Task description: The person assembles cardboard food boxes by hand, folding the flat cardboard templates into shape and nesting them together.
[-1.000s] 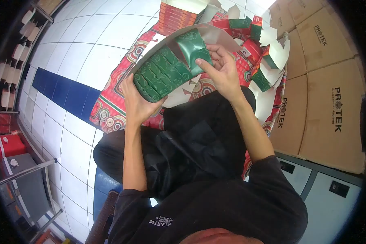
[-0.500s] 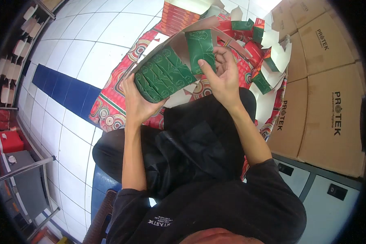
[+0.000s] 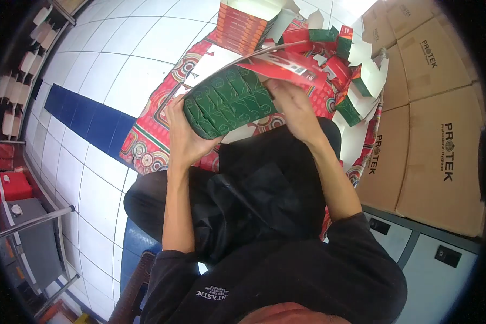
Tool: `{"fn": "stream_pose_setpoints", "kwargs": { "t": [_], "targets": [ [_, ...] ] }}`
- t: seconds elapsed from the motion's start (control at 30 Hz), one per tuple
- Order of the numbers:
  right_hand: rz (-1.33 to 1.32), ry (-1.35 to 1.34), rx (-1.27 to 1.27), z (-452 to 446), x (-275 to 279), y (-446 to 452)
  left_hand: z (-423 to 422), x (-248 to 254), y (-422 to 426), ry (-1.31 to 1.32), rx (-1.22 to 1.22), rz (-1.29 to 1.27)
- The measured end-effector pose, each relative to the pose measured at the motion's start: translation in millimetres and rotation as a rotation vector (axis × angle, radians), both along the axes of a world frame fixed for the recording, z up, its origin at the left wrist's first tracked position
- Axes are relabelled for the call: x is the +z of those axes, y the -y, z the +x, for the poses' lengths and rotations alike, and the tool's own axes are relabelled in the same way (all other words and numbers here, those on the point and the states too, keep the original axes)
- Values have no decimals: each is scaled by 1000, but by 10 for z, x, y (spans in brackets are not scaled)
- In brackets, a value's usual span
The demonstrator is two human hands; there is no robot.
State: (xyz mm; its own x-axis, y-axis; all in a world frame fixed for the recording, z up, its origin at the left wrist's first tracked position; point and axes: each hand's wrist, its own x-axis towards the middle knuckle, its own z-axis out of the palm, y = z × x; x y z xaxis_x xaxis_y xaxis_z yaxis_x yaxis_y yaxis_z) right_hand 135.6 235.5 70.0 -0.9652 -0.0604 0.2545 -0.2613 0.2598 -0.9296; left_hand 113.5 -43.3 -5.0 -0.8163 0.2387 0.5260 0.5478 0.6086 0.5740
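Note:
My left hand [image 3: 184,132] is wrapped round the left end of a row of small green cartons [image 3: 221,102] with pale line drawings. The cartons stand tightly side by side above my lap, against a long curved cardboard edge. At the row's right end my right hand [image 3: 298,110] touches the last green carton [image 3: 256,105]. Its fingers are blurred and partly hidden, so their grip is unclear. A red printed panel [image 3: 294,67] slants just above that hand, blurred too. Whether it belongs to the same package I cannot tell.
Beyond the row, a stack of orange-red cartons [image 3: 237,29] stands on the red patterned cloth [image 3: 146,143]. Several opened green-and-red cartons [image 3: 348,110] lie to the right. Large brown PROTEK boxes [image 3: 437,146] rise at the right, above grey cabinets [image 3: 410,243]. A metal rack [image 3: 35,232] stands left.
My right hand has brought its green carton down and left against the end of the row. The red printed panel now shows above it. My left hand keeps its hold.

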Motion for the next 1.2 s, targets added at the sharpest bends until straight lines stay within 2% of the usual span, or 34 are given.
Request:
{"fn": "stream_pose_setpoints", "kwargs": {
  "t": [0.07,0.1,0.13,0.2,0.27,0.3,0.4,0.43,0.63,0.7,0.8,0.83,0.9,0.97,1.17,1.2],
  "targets": [
    [72,-31,-184,-58,-111,-161,11,9,-27,52,21,50],
    [183,-131,-355,-139,-207,-201,17,1,-27,51,20,52],
    [185,-133,-357,-209,-325,-264,26,-18,-25,34,6,69],
    [108,-302,-379,-402,-686,-492,7,-30,-23,4,-11,86],
    [442,-442,-403,-496,-1201,-804,23,-33,-23,24,-63,81],
    [259,-358,-444,-449,-1204,-794,34,-29,-28,21,-65,83],
    [72,-272,-521,-474,-1241,-825,22,-22,-38,88,-73,103],
    [115,-263,-517,-437,-1295,-807,12,-37,-36,98,-85,139],
    [-98,-245,-516,-415,-1478,-690,27,-42,-11,138,-133,198],
    [257,-262,-491,-389,-1460,-731,56,-31,-10,126,-131,190],
    [-55,-108,-450,-422,-1232,-656,35,-15,-10,128,-146,164],
    [-82,-14,-431,-410,-1010,-582,36,-39,-5,131,-136,159],
    [-107,76,-415,-348,-992,-609,59,-63,-19,132,-131,155],
    [-66,-149,-335,-303,-1350,-753,62,-54,-13,133,-116,106],
    [-37,-132,-338,-243,-1881,-957,21,-35,-24,169,-150,135],
    [15,-115,-379,-268,-1831,-929,26,-35,-17,168,-151,139]
  ]
}}
